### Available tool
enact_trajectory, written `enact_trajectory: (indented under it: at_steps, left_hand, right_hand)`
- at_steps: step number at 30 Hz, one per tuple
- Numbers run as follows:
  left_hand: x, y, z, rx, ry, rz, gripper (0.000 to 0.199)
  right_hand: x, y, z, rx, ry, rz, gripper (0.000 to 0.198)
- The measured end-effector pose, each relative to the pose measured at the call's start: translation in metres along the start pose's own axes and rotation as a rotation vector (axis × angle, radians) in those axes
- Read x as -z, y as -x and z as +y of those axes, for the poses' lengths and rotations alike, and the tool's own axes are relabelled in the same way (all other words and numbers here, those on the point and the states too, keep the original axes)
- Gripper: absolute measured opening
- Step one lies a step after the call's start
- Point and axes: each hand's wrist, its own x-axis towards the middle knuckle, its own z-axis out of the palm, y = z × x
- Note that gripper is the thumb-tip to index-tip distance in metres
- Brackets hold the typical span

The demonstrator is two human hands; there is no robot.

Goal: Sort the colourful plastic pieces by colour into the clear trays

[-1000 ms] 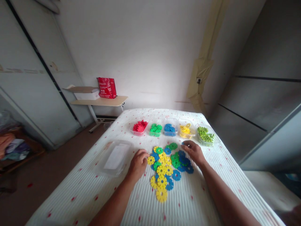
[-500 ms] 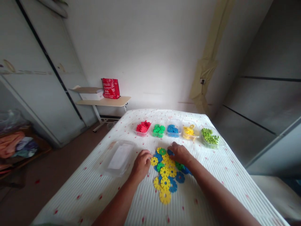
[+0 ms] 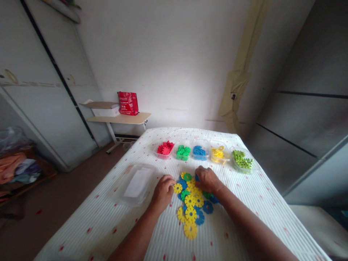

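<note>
A loose pile of notched plastic snowflake discs in yellow, blue and green lies on the quilted cover; a large yellow disc (image 3: 190, 230) is at its near end. My left hand (image 3: 164, 189) rests at the pile's left edge, fingers curled in, right beside a yellow disc (image 3: 177, 188). Whatever its fingertips pinch, if anything, is too small to make out. Over the pile's far right side, my right hand (image 3: 208, 179) bends its fingers down onto a blue disc (image 3: 197, 177), mostly hidden by them. Green and blue discs show beneath that wrist.
Behind the pile stand clear tubs with red pieces (image 3: 165, 148), green discs (image 3: 183, 152), blue discs (image 3: 199, 152), yellow pieces (image 3: 218, 152) and light-green pieces (image 3: 241, 160). A clear plastic lid (image 3: 126, 197) with a white label lies left. A red bag (image 3: 127, 103) sits on a side table.
The view has tilted slightly, so everything sits a little lower. Both hands stay nearly in place; my right fingers have shifted only slightly on the pile.
</note>
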Motion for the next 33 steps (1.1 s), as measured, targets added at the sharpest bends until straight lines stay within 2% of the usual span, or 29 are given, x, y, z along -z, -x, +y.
enact_trajectory:
  at_steps: [5, 10, 14, 17, 21, 26, 30, 33]
  left_hand:
    - [0.000, 0.000, -0.001, -0.010, 0.002, -0.002, 0.031]
    - [0.000, 0.000, 0.000, -0.003, -0.002, -0.010, 0.031]
    - [0.000, -0.001, 0.000, 0.001, -0.001, -0.005, 0.031]
    - [0.000, -0.001, -0.001, 0.009, -0.004, -0.006, 0.031]
    - [-0.001, 0.000, -0.002, 0.008, 0.001, -0.019, 0.031]
    - [0.000, 0.002, -0.002, 0.008, 0.016, -0.012, 0.032]
    - [0.003, -0.003, 0.005, 0.028, 0.044, -0.023, 0.033]
    - [0.004, -0.015, 0.016, 0.030, 0.034, -0.052, 0.031]
  right_hand:
    - [0.013, 0.009, 0.019, -0.037, -0.008, 0.149, 0.022]
    - [0.031, 0.005, 0.064, -0.261, 0.041, 0.362, 0.028]
    - [0.042, -0.008, 0.090, -0.453, 0.067, 0.342, 0.036]
    - [0.043, -0.012, 0.088, -0.526, 0.060, 0.297, 0.044]
    - [0.029, -0.001, 0.066, -0.442, 0.019, 0.335, 0.032]
    - [-0.008, 0.024, 0.057, -0.332, -0.024, 0.303, 0.025]
    - [-0.037, 0.034, 0.073, -0.384, -0.139, 0.309, 0.025]
    - [-0.049, 0.034, 0.083, -0.463, -0.279, 0.320, 0.022]
